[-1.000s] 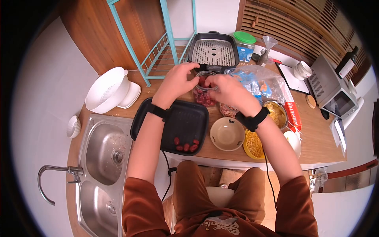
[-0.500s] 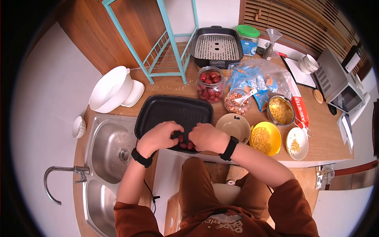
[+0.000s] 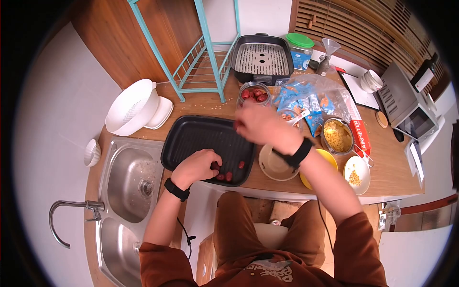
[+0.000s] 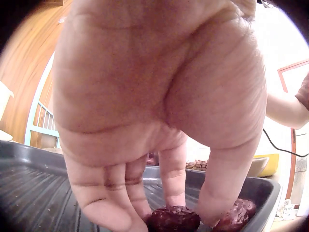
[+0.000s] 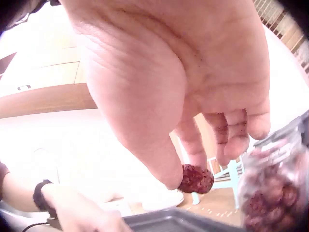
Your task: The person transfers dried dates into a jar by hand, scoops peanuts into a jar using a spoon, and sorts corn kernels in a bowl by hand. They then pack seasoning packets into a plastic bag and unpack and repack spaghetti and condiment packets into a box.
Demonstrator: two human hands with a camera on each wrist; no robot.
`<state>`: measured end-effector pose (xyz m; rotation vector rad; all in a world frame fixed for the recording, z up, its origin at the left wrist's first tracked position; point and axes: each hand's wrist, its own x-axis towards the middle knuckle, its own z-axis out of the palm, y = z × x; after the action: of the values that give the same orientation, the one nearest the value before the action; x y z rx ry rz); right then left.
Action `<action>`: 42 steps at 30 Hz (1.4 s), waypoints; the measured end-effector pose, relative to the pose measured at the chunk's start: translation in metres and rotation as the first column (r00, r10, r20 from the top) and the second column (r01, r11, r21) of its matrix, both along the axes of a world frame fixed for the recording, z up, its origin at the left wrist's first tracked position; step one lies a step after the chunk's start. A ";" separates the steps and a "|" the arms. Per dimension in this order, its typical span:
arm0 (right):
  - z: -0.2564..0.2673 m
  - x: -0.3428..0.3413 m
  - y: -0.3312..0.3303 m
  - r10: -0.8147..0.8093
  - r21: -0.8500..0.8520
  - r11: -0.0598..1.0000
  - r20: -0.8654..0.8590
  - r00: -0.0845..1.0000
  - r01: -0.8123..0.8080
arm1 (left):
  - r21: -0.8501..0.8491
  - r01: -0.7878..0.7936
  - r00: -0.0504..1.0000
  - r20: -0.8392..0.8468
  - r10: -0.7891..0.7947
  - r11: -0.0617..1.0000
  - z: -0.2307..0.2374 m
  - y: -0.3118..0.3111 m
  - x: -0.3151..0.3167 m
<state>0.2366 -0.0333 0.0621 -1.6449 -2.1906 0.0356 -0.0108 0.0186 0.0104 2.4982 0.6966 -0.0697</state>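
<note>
My right hand is raised over the right side of the black grill pan. Between its thumb and forefinger it pinches a wrinkled red date, while the other fingers curl loosely. Just beyond that hand stands a clear jar of red dates, partly covered by it in the head view. My left hand reaches down into the pan's near side. Its thumb and fingertips close around a dark red date. Other dates lie beside it on the pan floor, one a little apart.
Right of the pan are a beige bowl, a yellow bowl partly behind my forearm, a white dish and a metal bowl of yellow pieces. A spoon sits in a nut jar. A double sink lies left.
Both hands came from the jar's mouth down to the dates in the pan. Since then my right hand has risen toward the jar with one date, while my left hand stays in the pan.
</note>
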 end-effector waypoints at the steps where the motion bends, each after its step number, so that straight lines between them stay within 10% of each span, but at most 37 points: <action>1: 0.010 0.012 0.008 -0.037 0.086 0.996 -0.026 0.999 0.039 | -0.015 -0.027 0.999 -0.025 0.026 1.000 0.003 -0.001 0.001; 9: 0.049 0.060 0.039 -0.288 0.077 0.955 0.022 0.957 0.286 | 0.008 -0.021 0.995 0.097 0.020 1.000 0.004 0.013 0.008; 17: 0.042 0.054 0.005 -0.219 0.081 0.970 -0.120 0.968 0.229 | -0.095 -0.075 0.906 0.409 0.107 0.993 0.051 0.050 0.070; 21: 0.031 0.022 -0.029 -0.168 -0.180 0.974 -0.154 0.974 0.139 | 0.071 -0.095 0.829 0.558 0.039 0.993 0.068 0.067 0.117; 25: -0.020 -0.009 -0.047 -0.003 -0.014 1.000 -0.095 0.995 0.002 | 0.225 -0.150 0.775 0.632 -0.027 0.963 0.063 0.090 0.154; 35: -0.074 -0.050 -0.055 0.020 -0.128 0.992 0.194 0.981 0.005 | 0.290 -0.105 0.820 0.566 -0.082 0.951 0.048 0.047 0.091; 42: -0.090 -0.050 -0.050 0.076 -0.184 0.982 0.230 0.970 -0.033 | 0.200 0.061 0.983 0.159 -0.094 0.978 0.015 0.006 0.023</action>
<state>0.1870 -0.0832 -0.0278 -1.7631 -2.4749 0.0558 0.0126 0.0246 0.0257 2.6791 0.5586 0.1876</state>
